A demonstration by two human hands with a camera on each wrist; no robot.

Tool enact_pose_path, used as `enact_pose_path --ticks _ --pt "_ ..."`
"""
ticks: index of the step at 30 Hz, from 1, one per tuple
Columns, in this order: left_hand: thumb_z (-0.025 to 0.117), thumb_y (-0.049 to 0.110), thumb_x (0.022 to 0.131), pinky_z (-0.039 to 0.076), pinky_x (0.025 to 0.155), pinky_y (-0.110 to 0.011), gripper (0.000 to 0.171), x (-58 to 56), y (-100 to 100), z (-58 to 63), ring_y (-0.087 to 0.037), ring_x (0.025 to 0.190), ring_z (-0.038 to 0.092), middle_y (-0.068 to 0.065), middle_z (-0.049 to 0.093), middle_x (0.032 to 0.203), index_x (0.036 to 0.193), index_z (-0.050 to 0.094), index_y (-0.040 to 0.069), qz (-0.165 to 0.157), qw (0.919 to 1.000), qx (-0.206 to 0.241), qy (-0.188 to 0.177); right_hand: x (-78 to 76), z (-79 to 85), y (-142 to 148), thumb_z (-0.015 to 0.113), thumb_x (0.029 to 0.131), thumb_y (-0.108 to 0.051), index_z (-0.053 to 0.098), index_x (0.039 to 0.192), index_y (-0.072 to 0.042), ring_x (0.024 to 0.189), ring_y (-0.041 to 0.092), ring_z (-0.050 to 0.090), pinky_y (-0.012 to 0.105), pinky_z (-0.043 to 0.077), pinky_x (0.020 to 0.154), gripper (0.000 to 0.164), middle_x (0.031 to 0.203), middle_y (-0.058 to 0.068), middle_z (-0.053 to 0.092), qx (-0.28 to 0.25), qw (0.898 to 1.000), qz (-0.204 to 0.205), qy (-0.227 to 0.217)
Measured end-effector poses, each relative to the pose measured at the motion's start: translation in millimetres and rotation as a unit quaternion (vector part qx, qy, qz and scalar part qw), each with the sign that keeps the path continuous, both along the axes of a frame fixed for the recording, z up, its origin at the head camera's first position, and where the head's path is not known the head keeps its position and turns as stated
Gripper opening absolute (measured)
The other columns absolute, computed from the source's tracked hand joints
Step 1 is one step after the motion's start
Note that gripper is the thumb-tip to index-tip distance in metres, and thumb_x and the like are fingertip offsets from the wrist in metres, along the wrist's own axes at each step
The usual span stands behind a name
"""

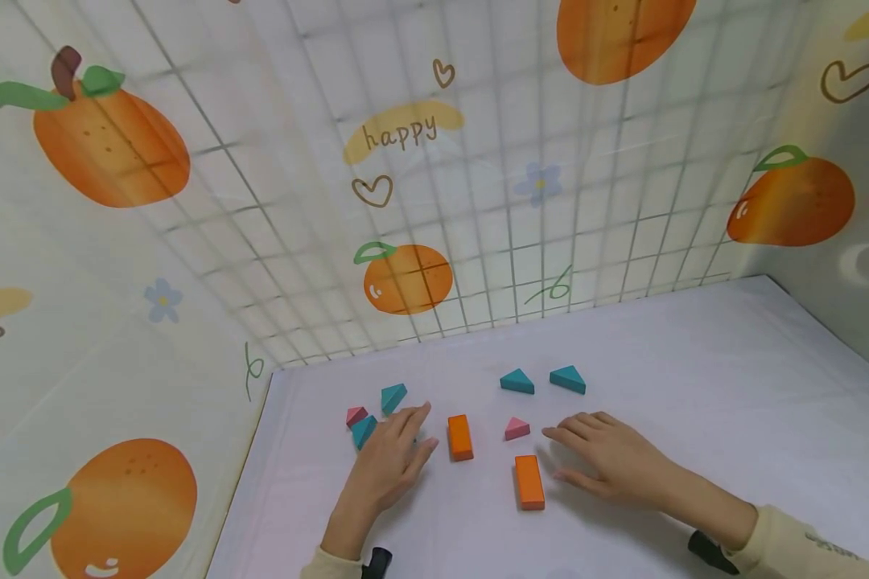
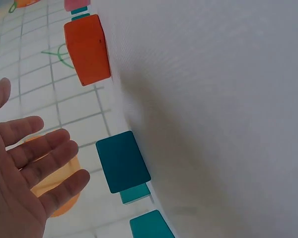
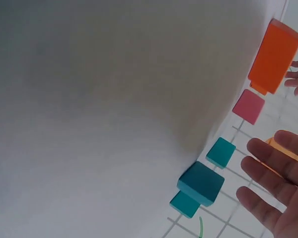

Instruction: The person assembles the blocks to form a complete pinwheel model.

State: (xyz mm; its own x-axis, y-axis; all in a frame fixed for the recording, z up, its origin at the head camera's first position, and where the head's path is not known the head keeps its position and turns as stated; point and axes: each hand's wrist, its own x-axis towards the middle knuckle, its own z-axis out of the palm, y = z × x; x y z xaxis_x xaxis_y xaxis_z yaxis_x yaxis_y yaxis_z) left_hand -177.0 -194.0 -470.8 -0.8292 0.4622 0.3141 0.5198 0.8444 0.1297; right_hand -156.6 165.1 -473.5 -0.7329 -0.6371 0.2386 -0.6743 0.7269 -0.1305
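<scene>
My left hand (image 1: pixel 389 465) hovers over the left of the table with fingers extended and nothing in its grasp. Close by it lie two teal triangular blocks (image 1: pixel 393 397) and a pink triangular block (image 1: pixel 356 416). One orange rectangular block (image 1: pixel 459 438) is just right of its fingertips. My right hand (image 1: pixel 615 460), palm down and fingers spread, holds nothing either. Left of it are a second orange block (image 1: pixel 529 484) and another pink triangle (image 1: pixel 517 429). In the right wrist view its fingers (image 3: pixel 273 171) appear beside several teal blocks (image 3: pixel 201 183).
Farther back on the white table (image 1: pixel 695 362) lie two more teal triangles (image 1: pixel 568 379). A printed cloth with oranges (image 1: pixel 408 279) and grid lines hangs behind and at both sides. Dark wrist devices (image 1: pixel 711 552) sit under both cream sleeves (image 1: pixel 804 547).
</scene>
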Motion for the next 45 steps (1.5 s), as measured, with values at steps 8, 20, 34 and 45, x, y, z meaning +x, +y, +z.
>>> enact_pose_path --ticks 8,20,34,45 --pt "0.054 0.044 0.098 0.050 0.101 -0.043 0.056 0.0 4.7 0.7 -0.020 0.117 0.058 -0.002 0.061 0.130 0.146 0.047 0.015 -0.013 0.9996 -0.006 -0.024 1.2 -0.9 -4.8 0.060 0.092 -0.054 0.063 0.127 -0.017 0.103 0.015 0.062 0.042 0.053 0.092 0.051 0.109 -0.007 0.067 0.000 1.000 0.015 0.013" --pt "0.056 0.042 0.098 0.052 0.097 -0.039 0.053 -2.6 10.7 -2.5 -0.017 0.113 0.059 0.001 0.062 0.127 0.144 0.049 0.018 -0.037 0.9976 -0.025 -0.053 0.9 -1.8 -13.9 0.067 0.090 -0.046 0.065 0.125 -0.020 0.098 0.013 0.061 0.038 0.056 0.085 0.043 0.104 -0.010 0.066 0.009 0.998 0.055 0.040" --pt "0.059 0.039 0.097 0.053 0.095 -0.034 0.048 -7.3 17.3 -5.5 -0.016 0.107 0.061 0.002 0.062 0.124 0.139 0.054 0.016 -0.079 0.9952 -0.029 -0.051 0.2 -5.8 -18.4 0.064 0.091 -0.048 0.064 0.124 -0.020 0.092 0.011 0.060 0.033 0.054 0.083 0.043 0.103 -0.009 0.067 0.039 0.997 0.064 -0.010" --pt "0.062 0.034 0.096 0.055 0.092 -0.030 0.044 -10.5 16.6 -2.6 -0.015 0.102 0.061 -0.001 0.061 0.121 0.134 0.058 0.012 -0.086 0.9941 -0.025 -0.062 1.2 -2.5 -25.3 0.070 0.089 -0.042 0.063 0.125 -0.020 0.090 0.009 0.060 0.032 0.054 0.082 0.042 0.100 -0.010 0.066 0.032 0.997 0.072 0.008"
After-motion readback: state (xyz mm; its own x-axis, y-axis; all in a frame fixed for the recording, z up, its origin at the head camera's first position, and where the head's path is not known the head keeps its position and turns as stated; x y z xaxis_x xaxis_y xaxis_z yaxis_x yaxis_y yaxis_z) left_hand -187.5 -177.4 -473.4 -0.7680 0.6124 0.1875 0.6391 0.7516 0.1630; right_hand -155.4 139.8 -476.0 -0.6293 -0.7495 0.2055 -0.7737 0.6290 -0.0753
